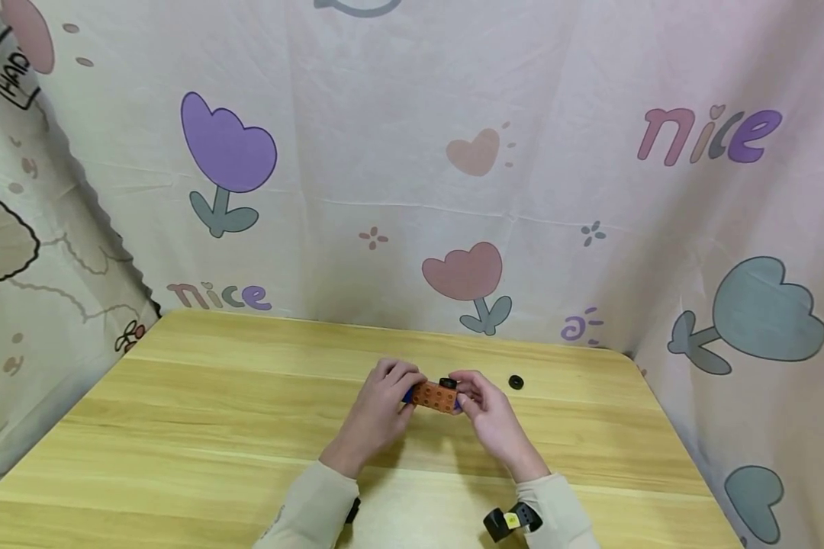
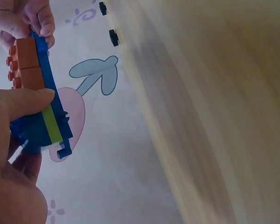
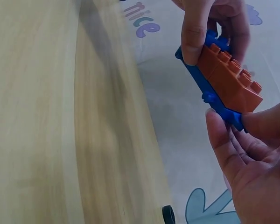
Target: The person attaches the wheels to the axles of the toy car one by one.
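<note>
A toy brick car is held up over the table between both hands. It has a long blue base, orange studded bricks on top, and a lime green strip near one end. My left hand grips the left end, its thumb lying across the side of the bricks. At the other end, my right hand pinches the blue base between thumb and fingers. Behind the car, a black wheel shows just past its upper edge. Another black wheel is on the table to the right.
The light wooden table reaches back to a printed fabric curtain, which also hangs along both sides. Both black wheels, the nearer one included, stand near the table's far edge. A black wrist strap device is on the right wrist.
</note>
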The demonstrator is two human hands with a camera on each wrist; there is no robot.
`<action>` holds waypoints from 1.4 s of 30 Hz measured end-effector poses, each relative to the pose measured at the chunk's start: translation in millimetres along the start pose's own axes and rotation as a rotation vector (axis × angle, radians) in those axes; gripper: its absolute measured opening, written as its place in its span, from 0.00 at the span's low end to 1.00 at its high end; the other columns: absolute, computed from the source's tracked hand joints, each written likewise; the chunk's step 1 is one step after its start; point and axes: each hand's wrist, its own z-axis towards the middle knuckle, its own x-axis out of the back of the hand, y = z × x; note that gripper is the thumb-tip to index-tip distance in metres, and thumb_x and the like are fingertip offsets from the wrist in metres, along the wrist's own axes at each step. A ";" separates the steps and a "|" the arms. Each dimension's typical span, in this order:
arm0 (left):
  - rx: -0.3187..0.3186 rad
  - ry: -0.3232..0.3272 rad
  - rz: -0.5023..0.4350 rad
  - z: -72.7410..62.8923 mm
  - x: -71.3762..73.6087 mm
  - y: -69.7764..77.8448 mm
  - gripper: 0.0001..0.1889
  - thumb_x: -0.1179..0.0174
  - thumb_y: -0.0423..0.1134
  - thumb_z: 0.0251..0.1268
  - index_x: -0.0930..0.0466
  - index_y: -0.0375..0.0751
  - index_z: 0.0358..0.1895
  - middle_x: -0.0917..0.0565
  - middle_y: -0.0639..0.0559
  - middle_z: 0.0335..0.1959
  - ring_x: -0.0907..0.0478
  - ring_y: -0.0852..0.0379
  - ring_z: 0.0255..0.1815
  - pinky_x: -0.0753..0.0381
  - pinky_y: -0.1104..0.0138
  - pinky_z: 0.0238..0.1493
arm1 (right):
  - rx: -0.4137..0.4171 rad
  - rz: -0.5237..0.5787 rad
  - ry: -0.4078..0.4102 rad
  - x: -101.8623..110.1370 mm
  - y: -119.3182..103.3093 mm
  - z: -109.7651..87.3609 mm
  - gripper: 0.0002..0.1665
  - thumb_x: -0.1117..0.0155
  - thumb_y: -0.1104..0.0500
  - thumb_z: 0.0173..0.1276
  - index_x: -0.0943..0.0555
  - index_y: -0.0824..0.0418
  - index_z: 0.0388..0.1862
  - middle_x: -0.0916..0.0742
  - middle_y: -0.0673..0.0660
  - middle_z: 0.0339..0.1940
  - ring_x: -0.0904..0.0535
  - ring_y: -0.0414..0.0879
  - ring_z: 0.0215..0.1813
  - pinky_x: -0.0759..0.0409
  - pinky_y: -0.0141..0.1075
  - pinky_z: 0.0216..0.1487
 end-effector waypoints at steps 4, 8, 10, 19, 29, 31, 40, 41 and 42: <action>0.012 -0.033 -0.016 0.0 1.4 0.8 0.24 0.24 0.28 0.46 0.19 0.39 0.51 0.22 0.53 0.51 0.30 0.53 0.54 0.29 0.61 0.59 | -0.014 0.027 0.026 2.5 0.0 0.2 0.20 0.46 0.73 0.72 0.24 0.63 0.60 0.16 0.57 0.43 0.18 0.50 0.40 0.21 0.53 0.49; 0.039 -0.044 -0.099 -0.6 1.8 1.3 0.28 0.24 0.26 0.46 0.21 0.36 0.55 0.20 0.51 0.50 0.29 0.54 0.52 0.26 0.64 0.57 | -0.015 0.090 0.039 5.2 -0.5 0.8 0.18 0.45 0.69 0.73 0.25 0.65 0.60 0.15 0.58 0.42 0.18 0.52 0.40 0.21 0.52 0.50; 0.062 -0.053 -0.159 -1.3 2.1 1.6 0.28 0.25 0.27 0.49 0.22 0.37 0.56 0.19 0.51 0.50 0.29 0.55 0.52 0.24 0.64 0.55 | -0.012 0.131 0.039 6.3 -0.1 1.1 0.17 0.45 0.67 0.75 0.26 0.67 0.60 0.15 0.59 0.41 0.17 0.53 0.40 0.20 0.50 0.50; 0.355 -0.232 -0.470 -6.4 5.7 7.0 0.28 0.30 0.37 0.61 0.27 0.44 0.65 0.22 0.51 0.54 0.25 0.56 0.49 0.20 0.59 0.49 | 0.058 0.249 0.036 7.9 -1.7 -1.1 0.14 0.44 0.63 0.76 0.26 0.71 0.54 0.17 0.65 0.46 0.18 0.55 0.46 0.18 0.44 0.49; 0.531 -0.279 -0.793 -9.5 3.3 4.4 0.29 0.31 0.38 0.63 0.30 0.40 0.66 0.21 0.50 0.52 0.23 0.51 0.51 0.20 0.62 0.48 | 0.123 0.168 -0.020 6.2 -3.4 -1.8 0.13 0.39 0.64 0.72 0.19 0.65 0.53 0.17 0.61 0.50 0.22 0.61 0.54 0.20 0.39 0.52; 0.544 -0.278 -0.845 -10.4 2.7 3.5 0.30 0.31 0.37 0.62 0.30 0.39 0.66 0.21 0.49 0.52 0.23 0.50 0.51 0.19 0.62 0.47 | 0.127 0.160 -0.032 4.7 -3.6 -1.9 0.14 0.37 0.65 0.71 0.19 0.63 0.54 0.17 0.60 0.49 0.22 0.59 0.55 0.21 0.38 0.53; 0.563 -0.247 -0.977 -13.6 -1.7 -0.3 0.30 0.30 0.34 0.60 0.32 0.33 0.64 0.20 0.44 0.53 0.23 0.47 0.50 0.19 0.61 0.48 | 0.125 0.139 -0.078 0.0 -5.0 -0.9 0.18 0.34 0.64 0.69 0.20 0.61 0.57 0.19 0.60 0.51 0.24 0.59 0.56 0.22 0.38 0.52; 0.564 -0.245 -0.987 -14.0 -2.3 -0.8 0.30 0.30 0.34 0.60 0.32 0.32 0.64 0.20 0.44 0.53 0.23 0.47 0.50 0.19 0.61 0.48 | 0.127 0.133 -0.079 -0.1 -5.2 -0.5 0.18 0.34 0.64 0.69 0.20 0.61 0.57 0.19 0.60 0.51 0.24 0.58 0.56 0.22 0.38 0.52; 0.565 -0.243 -0.995 -14.4 -3.0 -1.3 0.30 0.30 0.33 0.60 0.33 0.32 0.64 0.20 0.43 0.53 0.23 0.47 0.50 0.19 0.60 0.48 | 0.127 0.126 -0.080 -0.1 -5.3 -0.3 0.18 0.34 0.64 0.69 0.20 0.61 0.57 0.19 0.59 0.51 0.23 0.58 0.55 0.22 0.38 0.52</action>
